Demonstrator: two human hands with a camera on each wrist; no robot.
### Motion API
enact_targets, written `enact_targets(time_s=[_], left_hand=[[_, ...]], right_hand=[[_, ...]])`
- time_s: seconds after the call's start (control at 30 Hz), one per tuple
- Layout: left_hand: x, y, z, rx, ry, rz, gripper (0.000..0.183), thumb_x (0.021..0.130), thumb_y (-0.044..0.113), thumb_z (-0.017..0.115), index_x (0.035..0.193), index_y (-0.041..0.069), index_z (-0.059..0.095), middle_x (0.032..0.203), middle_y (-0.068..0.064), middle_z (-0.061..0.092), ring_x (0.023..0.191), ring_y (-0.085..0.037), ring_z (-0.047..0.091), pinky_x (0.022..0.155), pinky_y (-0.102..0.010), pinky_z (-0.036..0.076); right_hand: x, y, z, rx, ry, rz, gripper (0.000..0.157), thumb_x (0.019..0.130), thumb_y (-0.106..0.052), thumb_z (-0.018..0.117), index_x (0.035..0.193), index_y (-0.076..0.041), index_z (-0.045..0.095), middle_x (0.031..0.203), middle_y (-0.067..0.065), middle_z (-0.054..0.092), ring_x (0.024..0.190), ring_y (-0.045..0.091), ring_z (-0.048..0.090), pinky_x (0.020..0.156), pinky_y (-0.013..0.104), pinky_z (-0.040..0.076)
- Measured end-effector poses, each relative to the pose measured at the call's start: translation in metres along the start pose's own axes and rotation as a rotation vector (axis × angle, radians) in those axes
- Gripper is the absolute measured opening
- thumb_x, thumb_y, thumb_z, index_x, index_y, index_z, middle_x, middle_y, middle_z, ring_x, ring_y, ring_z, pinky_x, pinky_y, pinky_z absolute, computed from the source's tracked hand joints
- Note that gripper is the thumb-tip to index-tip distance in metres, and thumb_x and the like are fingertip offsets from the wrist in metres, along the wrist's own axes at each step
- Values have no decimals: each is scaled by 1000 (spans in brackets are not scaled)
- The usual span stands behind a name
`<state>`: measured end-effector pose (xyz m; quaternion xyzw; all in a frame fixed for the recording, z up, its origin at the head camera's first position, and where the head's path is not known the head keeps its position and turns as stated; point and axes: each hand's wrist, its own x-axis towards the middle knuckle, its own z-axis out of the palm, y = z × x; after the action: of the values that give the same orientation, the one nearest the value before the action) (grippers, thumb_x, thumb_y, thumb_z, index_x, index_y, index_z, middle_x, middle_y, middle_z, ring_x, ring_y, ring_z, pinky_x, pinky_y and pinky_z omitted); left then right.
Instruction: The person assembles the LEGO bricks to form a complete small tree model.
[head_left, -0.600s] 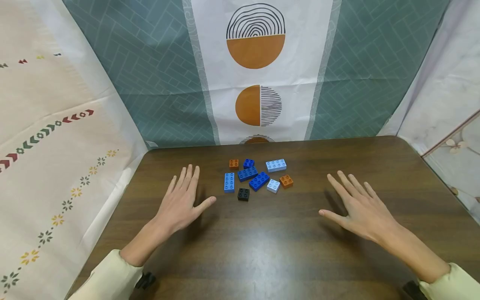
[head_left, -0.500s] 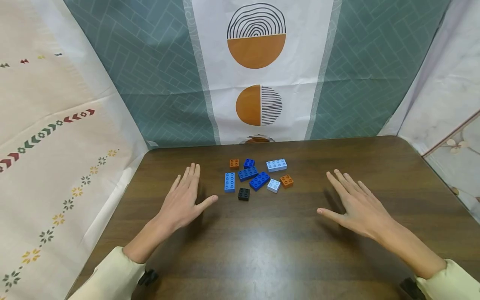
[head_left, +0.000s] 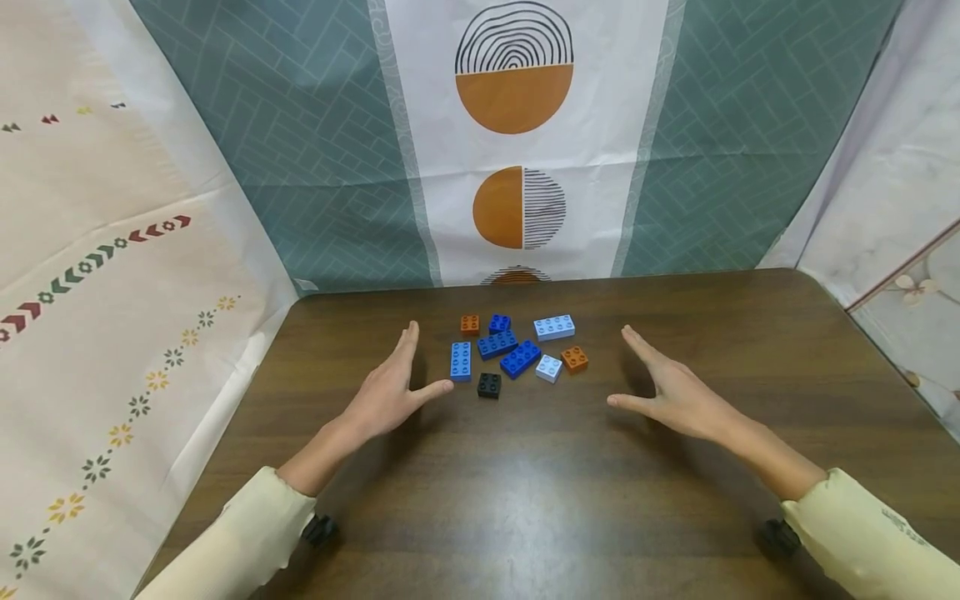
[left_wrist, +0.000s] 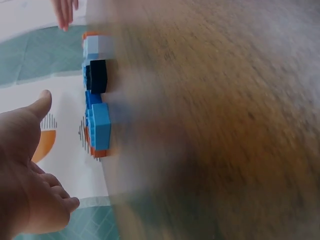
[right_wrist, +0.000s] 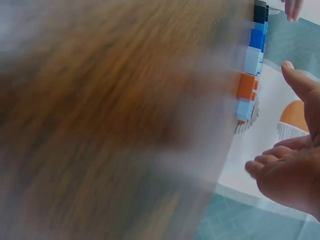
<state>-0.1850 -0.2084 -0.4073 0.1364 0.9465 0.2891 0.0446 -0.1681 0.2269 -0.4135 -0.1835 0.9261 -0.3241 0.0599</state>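
Several toy building bricks lie loosely grouped on the brown wooden table (head_left: 525, 467). Nearest my left hand (head_left: 386, 398) is a mid-blue long brick (head_left: 461, 362), with a small black brick (head_left: 489, 385) just beyond the thumb. Dark-blue bricks, among them a long one (head_left: 521, 359), fill the middle. Toward my right hand (head_left: 681, 398) sit an orange square brick (head_left: 574, 359), a pale-blue square brick (head_left: 549, 368) and a pale-blue long brick (head_left: 554, 327). Another orange brick (head_left: 469, 325) is at the back. Both hands hover beside the group, fingers extended, thumbs pointing inward, holding nothing.
A patterned green and white cloth (head_left: 330, 167) hangs behind the table's far edge. Cream cloth (head_left: 97, 333) covers the left side and pale marbled cloth (head_left: 922, 150) the right. Dark wrist devices (head_left: 320, 529) show below the sleeves.
Both hands have moved inward toward the bricks, the right one farther. They have turned so that the palms face each other more. The bricks lie as before.
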Motion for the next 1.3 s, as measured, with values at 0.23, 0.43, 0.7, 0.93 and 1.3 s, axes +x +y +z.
enact_targets(time_s=[0.23,0.43,0.7,0.93,1.3], left_hand=[[8,4,7,-58,-10,53,110,100,48,75,171,11,0,176,-17,9,159,-40,22,124,-63,26],[12,12,16,-115,-5,136,101,100,36,78,172,15,10,174,-16,21,154,-39,33,122,-60,32],[22,22,26,-112,35,192,91,101,31,77,169,6,22,168,-18,36,143,-39,51,118,-58,40],[49,17,29,-103,71,133,83,104,27,73,168,3,26,168,-17,36,149,-37,44,120,-53,39],[89,8,36,-206,129,1,68,106,16,70,164,3,37,161,-16,48,147,-34,47,120,-50,40]], right_hand=[[17,-1,11,55,23,-69,98,95,-31,84,168,-2,26,169,25,29,151,50,34,116,69,35],[30,-3,19,131,13,-70,88,95,-21,84,164,2,34,165,28,36,145,53,42,114,66,40],[49,-4,28,210,31,-54,75,96,-6,80,159,5,42,161,27,43,139,49,52,109,56,47],[62,-1,34,244,69,-58,62,96,1,77,152,9,50,154,28,50,137,46,55,108,53,49],[69,1,37,220,102,-51,51,95,7,76,143,9,61,144,29,60,130,43,61,102,52,53]])
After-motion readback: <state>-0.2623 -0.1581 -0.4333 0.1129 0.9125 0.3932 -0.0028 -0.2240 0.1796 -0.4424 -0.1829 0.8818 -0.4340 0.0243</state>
